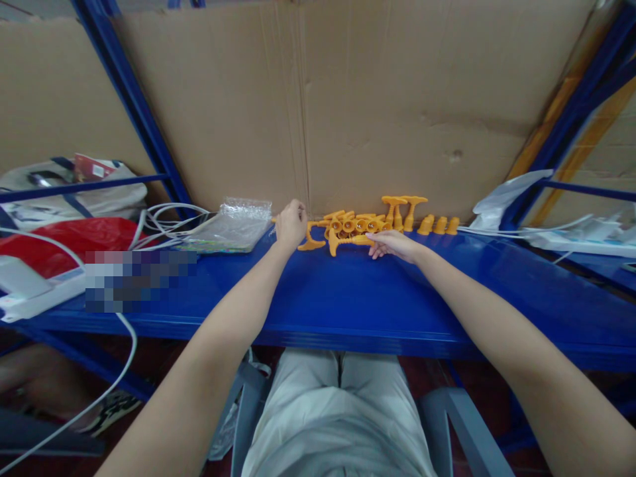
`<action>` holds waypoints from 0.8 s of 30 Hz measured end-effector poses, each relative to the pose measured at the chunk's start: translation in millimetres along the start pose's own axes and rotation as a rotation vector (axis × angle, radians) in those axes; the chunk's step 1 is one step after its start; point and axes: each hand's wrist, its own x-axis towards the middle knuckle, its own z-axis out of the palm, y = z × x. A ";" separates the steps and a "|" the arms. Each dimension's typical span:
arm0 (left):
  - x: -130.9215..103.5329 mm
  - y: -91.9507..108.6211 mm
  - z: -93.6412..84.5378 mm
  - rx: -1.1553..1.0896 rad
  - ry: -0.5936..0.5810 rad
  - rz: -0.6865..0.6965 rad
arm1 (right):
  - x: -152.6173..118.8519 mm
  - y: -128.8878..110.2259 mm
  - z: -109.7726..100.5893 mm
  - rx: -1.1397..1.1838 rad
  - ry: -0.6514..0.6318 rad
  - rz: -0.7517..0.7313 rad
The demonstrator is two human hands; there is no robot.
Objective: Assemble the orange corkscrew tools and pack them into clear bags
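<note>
Yellow-orange plastic parts lie in a heap (pixel 348 225) at the back of the blue table. Several are tubes with their open ends facing me. My right hand (pixel 396 246) pinches the end of a yellow T-handled plastic piece (pixel 350 243) at the front of the heap, its crossbar pointing left. My left hand (pixel 291 225) is just left of the heap, fingers curled closed; what they hold, if anything, is hidden behind the hand. A loose T-handled part (pixel 311 244) lies between my left hand and the heap.
Upright T-handled parts (pixel 397 211) and several short yellow caps (pixel 439 226) stand right of the heap. Clear plastic bags (pixel 236 228) and white cables (pixel 169 215) lie to the left. A cardboard sheet (pixel 358 106) backs the blue table (pixel 348 298).
</note>
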 end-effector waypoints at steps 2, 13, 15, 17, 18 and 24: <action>-1.4 0.4 2.6 -0.049 -0.006 0.027 | 0.0 0.0 0.2 0.001 0.002 0.003; -7.1 -2.9 21.6 -0.029 -0.421 0.186 | 2.3 -11.0 -10.0 0.170 0.217 -0.187; -8.7 -1.0 22.2 0.016 -0.573 0.243 | 2.6 -15.7 -15.1 0.167 0.290 -0.270; -10.5 1.2 21.9 0.049 -0.691 0.287 | 5.1 -20.4 -19.6 0.126 0.386 -0.367; -11.4 2.3 21.6 0.061 -0.722 0.296 | 7.4 -22.9 -20.9 0.088 0.440 -0.413; -13.5 5.7 19.7 0.088 -0.757 0.293 | 28.2 -38.5 -6.2 -0.230 0.601 -0.635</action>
